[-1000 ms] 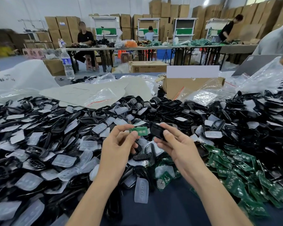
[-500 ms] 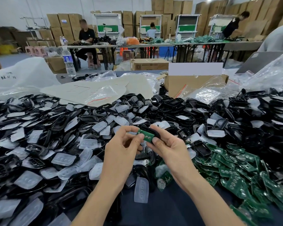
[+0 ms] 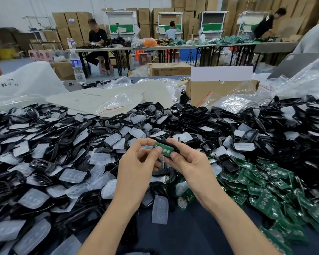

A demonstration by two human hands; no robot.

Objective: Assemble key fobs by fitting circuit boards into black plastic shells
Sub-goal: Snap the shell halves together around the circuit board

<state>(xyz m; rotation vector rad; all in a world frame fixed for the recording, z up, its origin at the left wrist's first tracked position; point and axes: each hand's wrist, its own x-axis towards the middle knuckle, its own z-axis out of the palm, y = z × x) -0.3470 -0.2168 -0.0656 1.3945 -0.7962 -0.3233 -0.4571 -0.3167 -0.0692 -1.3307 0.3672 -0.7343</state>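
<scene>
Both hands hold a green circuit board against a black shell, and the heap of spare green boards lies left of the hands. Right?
Wrong on one point: the head view shows the heap of spare green boards right of the hands, not left. The left hand and right hand do hold a green circuit board against a black shell.

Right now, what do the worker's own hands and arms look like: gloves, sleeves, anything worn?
Both are bare. The left hand and right hand wear no gloves, and no ring shows on the fingers in view. The left forearm and right forearm are uncovered down to the frame's bottom edge: no sleeve, watch or wrist strap. The thumbnails look short and unpainted.
</scene>
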